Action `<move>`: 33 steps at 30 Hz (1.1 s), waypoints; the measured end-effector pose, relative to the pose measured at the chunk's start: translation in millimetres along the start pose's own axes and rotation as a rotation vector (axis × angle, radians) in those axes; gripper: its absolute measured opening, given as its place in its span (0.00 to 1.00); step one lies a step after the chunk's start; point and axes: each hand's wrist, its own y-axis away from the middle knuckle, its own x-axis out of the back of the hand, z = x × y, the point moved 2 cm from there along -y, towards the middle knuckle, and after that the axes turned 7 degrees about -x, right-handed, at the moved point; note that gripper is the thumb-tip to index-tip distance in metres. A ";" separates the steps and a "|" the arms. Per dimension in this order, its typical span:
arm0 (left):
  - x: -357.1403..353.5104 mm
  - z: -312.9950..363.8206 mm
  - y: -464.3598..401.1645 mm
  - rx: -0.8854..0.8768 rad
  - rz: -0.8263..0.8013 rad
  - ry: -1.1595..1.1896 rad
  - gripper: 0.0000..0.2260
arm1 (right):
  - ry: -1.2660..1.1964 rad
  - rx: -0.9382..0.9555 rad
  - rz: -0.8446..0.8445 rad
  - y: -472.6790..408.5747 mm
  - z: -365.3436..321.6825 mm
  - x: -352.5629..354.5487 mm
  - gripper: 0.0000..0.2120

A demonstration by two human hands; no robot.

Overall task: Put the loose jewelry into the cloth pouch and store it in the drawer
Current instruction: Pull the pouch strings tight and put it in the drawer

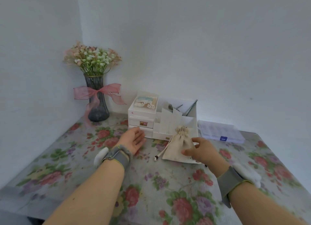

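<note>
The cloth pouch (178,145), drawn shut, lies on the floral worktop (151,182) before the white organizer (161,122); right hand (202,150) pinches its lower corner; left hand (133,140) spread, palm up, holding nothing, fingertips at the lowest drawer (143,131).

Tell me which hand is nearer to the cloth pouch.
Right. The right hand is at the cloth pouch, fingers on its right side. The left hand is off to the pouch's left, palm open, by the white organizer's lower drawer.

Floral table (168,187) bears vase (96,103), organizer (161,122), pouch (179,147).
</note>
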 end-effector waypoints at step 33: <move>18.1 -4.0 36.8 -0.057 0.135 -0.019 0.11 | -0.078 0.209 0.212 28.2 -23.1 8.3 0.04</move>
